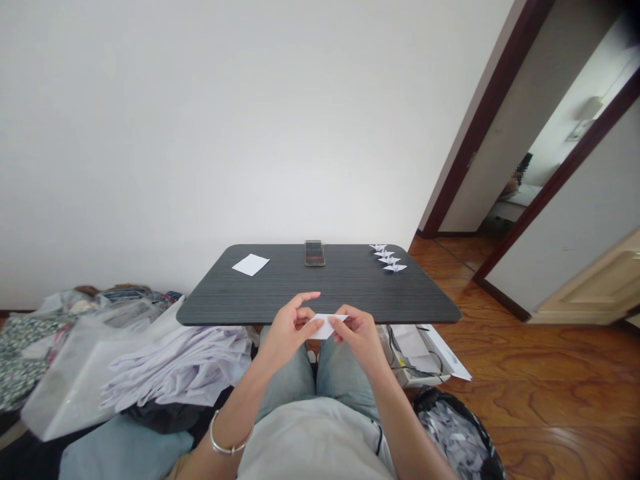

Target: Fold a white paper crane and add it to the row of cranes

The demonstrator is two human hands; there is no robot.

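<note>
A small folded piece of white paper [325,331] is pinched between both my hands, just in front of the table's near edge. My left hand [291,325] grips its left side between thumb and fingers, with the index finger stretched out above it. On the right side, my right hand [358,329] presses its thumb on the paper, the fingers curled behind. Several folded paper cranes [391,260] stand in a row at the right of the dark table [280,293]. A stack of white paper sheets [251,265] lies at the table's left.
A phone [315,253] rests at the table's back edge. Clothes [180,367] and plastic bags are heaped on the left. Below the table's right side are a white box [417,357] with cables and a black-lined bin [457,433] of paper scraps. Through the doorway, a person is partly visible.
</note>
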